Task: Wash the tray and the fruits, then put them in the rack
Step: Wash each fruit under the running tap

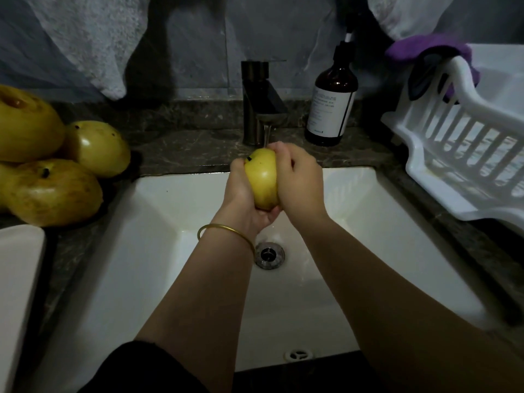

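Both arms reach forward and converge at centre; left forearm (198, 293) and right forearm (368, 273) bare. Left hand (241, 194) cups the fruit (262, 180) from its left side and underneath, palm against it, fingers curled under the bottom end, thumb up at the top-left. Right hand (300, 182) clamps the fruit's right side, back of hand facing the camera, fingers curled over the top. Both hands in contact with the fruit, wrists roughly straight. Thin gold bangle (226, 234) on the left wrist; dark sleeve (141, 367) at the left elbow, at the bottom edge.
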Demonstrator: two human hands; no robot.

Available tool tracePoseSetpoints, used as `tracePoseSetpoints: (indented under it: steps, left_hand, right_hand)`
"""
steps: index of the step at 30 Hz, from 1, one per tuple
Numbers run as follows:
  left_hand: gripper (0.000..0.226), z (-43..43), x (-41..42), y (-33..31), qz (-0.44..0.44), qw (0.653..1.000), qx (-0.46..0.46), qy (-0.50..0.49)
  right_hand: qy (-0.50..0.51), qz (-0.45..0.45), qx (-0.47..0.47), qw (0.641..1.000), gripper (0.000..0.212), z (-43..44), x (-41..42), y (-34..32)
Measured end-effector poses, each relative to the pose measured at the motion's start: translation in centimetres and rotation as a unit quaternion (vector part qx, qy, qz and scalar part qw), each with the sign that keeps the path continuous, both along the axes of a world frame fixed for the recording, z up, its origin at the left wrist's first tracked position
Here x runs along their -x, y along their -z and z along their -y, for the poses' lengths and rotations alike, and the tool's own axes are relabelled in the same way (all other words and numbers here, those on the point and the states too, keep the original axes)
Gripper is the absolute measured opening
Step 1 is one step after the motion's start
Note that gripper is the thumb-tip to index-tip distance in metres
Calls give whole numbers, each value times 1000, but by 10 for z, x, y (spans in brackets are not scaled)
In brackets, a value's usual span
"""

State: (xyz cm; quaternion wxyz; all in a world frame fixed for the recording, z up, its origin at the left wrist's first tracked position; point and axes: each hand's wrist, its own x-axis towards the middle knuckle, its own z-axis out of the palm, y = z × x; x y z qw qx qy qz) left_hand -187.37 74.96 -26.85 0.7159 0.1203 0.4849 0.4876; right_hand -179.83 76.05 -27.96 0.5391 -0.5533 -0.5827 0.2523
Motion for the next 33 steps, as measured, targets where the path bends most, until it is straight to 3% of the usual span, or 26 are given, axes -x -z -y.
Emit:
tracePoseSetpoints:
  steps: [4,8,12,15,20,23,27,29,31,33]
  left_hand:
    - [60,-1,0,-1,103,994,-5,-31]
    - [54,-3,4,2,126,992,-10,-23]
    - [38,-7,3,9,33,996,-87,-7]
    - [46,-11,6,10,21,995,-96,-20]
    - [41,-7,2,7,-134,981,-134,37]
    - [43,-1,2,3,-110,985,-87,95]
    - [53,2,3,2,-97,985,-44,136]
    - [57,1,4,2,-101,984,-28,146]
    - [60,0,6,1,-89,984,-14,153]
    - [63,2,8,-1,-69,984,-5,163]
  right_hand:
    - [6,65,-108,992,26,1,3,4]
    - [-30,97,-86,991,32,0,3,5]
    - [-105,189,-90,972,36,2,6,8]
    - [-93,210,-79,970,37,3,4,6]
    - [-67,45,20,997,26,3,-7,-3]
    - [-73,-75,70,992,19,4,-13,-7]
    - [-100,-94,96,986,17,3,-16,-8]
    - [-119,-147,146,971,24,2,-17,-10]
    - [-162,-247,209,932,32,0,-23,-11]
    - [-202,-274,232,911,29,-2,-27,-12]
